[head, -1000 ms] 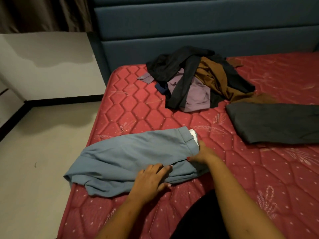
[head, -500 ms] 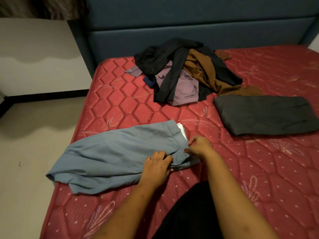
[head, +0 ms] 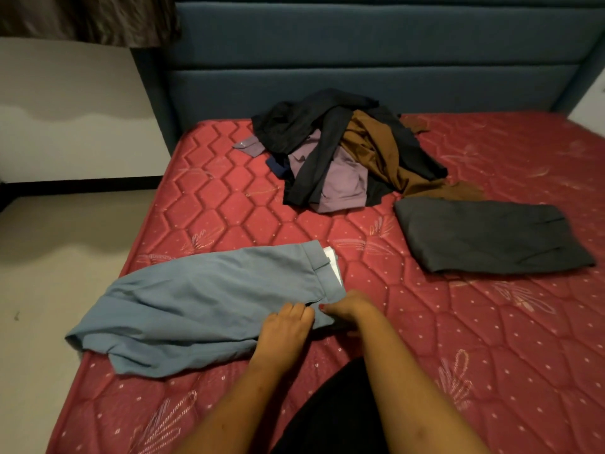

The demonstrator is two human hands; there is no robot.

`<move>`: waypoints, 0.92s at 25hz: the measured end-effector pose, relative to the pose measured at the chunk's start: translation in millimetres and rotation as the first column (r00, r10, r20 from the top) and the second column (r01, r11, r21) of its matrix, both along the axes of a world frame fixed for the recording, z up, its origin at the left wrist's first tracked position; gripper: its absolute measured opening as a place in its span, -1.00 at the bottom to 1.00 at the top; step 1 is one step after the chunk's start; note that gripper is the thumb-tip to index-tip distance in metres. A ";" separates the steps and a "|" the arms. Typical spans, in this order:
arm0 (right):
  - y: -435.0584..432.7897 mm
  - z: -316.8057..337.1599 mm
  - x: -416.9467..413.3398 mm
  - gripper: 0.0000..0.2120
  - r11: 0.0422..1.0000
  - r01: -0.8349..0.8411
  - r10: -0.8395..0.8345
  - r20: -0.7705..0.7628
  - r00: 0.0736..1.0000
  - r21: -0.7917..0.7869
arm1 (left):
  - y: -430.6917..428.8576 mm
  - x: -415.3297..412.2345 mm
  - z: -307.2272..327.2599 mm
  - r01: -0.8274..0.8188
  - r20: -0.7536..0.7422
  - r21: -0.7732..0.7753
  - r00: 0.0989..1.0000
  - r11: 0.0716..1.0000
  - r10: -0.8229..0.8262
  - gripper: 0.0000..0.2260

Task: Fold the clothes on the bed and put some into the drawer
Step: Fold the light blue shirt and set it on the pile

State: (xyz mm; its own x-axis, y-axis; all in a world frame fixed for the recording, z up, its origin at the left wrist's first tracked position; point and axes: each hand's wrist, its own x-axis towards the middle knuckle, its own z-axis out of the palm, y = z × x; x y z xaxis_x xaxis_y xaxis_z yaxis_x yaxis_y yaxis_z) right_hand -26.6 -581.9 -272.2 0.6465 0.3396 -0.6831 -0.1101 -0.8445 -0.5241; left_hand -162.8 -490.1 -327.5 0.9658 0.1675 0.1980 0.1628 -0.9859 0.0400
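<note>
Light blue trousers (head: 203,303) lie sideways on the near left of the red mattress (head: 474,355), waistband to the right, leg ends at the mattress's left edge. My left hand (head: 284,326) grips the near waist corner, fingers curled into the cloth. My right hand (head: 347,308) pinches the same corner beside it, almost touching the left. A folded dark grey garment (head: 487,237) lies flat to the right. A loose pile of clothes (head: 337,152), black, purple and brown, sits further back. No drawer is in view.
A blue padded headboard (head: 360,60) stands behind the pile. Pale floor (head: 49,273) runs along the mattress's left edge, with a white wall and a dark curtain (head: 82,18) beyond. My dark clothing fills the bottom middle of the view.
My left hand has slid right along the trousers and curled its flat fingers into the cloth. My right hand has drawn in to meet it at the waist corner.
</note>
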 end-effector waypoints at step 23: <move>115.0 254.2 -69.7 -0.64 0.090 0.515 -0.230 -0.485 0.844 0.852 | 141.1 -135.4 109.2 -0.642 0.128 -0.224 0.726 0.733 0.676 -0.58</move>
State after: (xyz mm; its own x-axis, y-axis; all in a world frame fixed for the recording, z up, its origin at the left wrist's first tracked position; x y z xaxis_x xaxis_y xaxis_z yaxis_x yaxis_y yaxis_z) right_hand -96.4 -466.9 -17.9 0.8246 0.5435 -0.1571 -0.4477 0.4570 -0.7686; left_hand -298.2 -349.0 -218.2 0.5449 0.7913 0.2775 0.7417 -0.6092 0.2807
